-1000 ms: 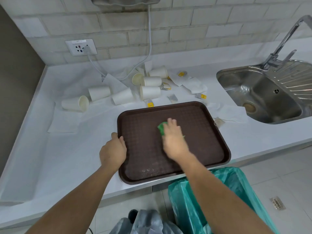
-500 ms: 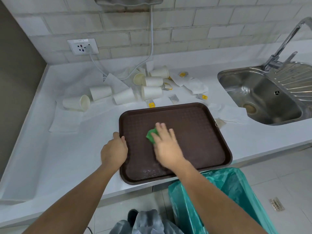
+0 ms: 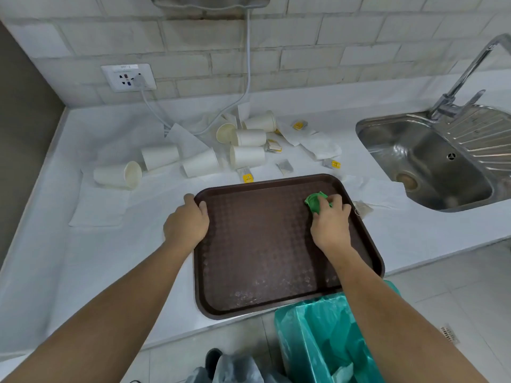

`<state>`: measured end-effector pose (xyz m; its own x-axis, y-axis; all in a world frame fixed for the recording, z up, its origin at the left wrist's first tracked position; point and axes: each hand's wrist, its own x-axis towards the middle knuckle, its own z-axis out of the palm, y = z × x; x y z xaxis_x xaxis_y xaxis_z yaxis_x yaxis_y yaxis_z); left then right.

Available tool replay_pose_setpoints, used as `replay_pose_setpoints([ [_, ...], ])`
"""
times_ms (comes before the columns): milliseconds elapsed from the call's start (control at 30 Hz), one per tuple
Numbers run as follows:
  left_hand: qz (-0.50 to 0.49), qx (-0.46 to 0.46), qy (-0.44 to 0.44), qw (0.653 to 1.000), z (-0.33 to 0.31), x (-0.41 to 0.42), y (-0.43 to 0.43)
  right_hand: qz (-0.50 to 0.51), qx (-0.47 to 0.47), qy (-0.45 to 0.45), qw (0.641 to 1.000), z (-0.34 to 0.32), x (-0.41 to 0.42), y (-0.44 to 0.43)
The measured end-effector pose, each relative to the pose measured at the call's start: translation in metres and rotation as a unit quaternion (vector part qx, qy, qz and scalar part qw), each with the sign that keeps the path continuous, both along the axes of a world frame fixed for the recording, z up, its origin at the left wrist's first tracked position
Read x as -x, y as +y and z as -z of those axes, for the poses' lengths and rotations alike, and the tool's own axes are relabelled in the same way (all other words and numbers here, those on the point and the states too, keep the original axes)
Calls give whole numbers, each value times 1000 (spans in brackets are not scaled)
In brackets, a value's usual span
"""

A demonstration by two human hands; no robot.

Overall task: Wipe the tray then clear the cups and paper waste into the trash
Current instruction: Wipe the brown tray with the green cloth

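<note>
A dark brown tray (image 3: 257, 244) lies on the white counter near its front edge. My right hand (image 3: 330, 223) presses a crumpled green cloth (image 3: 313, 202) onto the tray's far right corner. My left hand (image 3: 186, 225) grips the tray's left rim near the far corner. Several white paper cups (image 3: 247, 156) lie tipped over behind the tray, among white napkins (image 3: 320, 146) and tea-bag wrappers with yellow tags (image 3: 247, 177). A bin lined with a green bag (image 3: 326, 338) stands on the floor below the tray's front right corner.
A steel sink (image 3: 425, 161) with a tap (image 3: 467, 76) is set into the counter at the right. A wall socket (image 3: 128, 77) with a grey cable is behind the cups. A flat napkin (image 3: 96, 208) lies left of the tray. A grey bag (image 3: 237, 369) sits by the bin.
My right hand has swept the green cloth from the tray's middle to its far right corner. My left hand has slid up the left rim toward the far corner.
</note>
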<state>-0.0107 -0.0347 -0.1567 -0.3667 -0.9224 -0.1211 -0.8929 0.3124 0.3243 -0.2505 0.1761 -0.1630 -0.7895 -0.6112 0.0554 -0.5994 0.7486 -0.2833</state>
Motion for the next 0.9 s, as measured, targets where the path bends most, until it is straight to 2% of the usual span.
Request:
replay_pose_setpoints([
  [167, 1, 36, -3, 999, 19, -3, -3, 59, 3, 7, 998, -1, 26, -7],
  [367, 19, 48, -1, 999, 23, -6, -7, 69, -26, -4, 997, -3, 46, -47],
  [533, 7, 43, 6, 999, 23, -6, -9, 6, -80, 80, 994, -4, 22, -83],
  [667, 2, 40, 16, 999, 23, -7, -9, -78, -108, 125, 983, -3, -37, -113],
  [767, 2, 50, 34, 998, 24, -7, -9, -165, -128, 115, 971, -3, -78, -135],
  [900, -3, 56, 65, 996, 24, -8, -9, -243, -56, 46, 967, -1, -114, -151],
])
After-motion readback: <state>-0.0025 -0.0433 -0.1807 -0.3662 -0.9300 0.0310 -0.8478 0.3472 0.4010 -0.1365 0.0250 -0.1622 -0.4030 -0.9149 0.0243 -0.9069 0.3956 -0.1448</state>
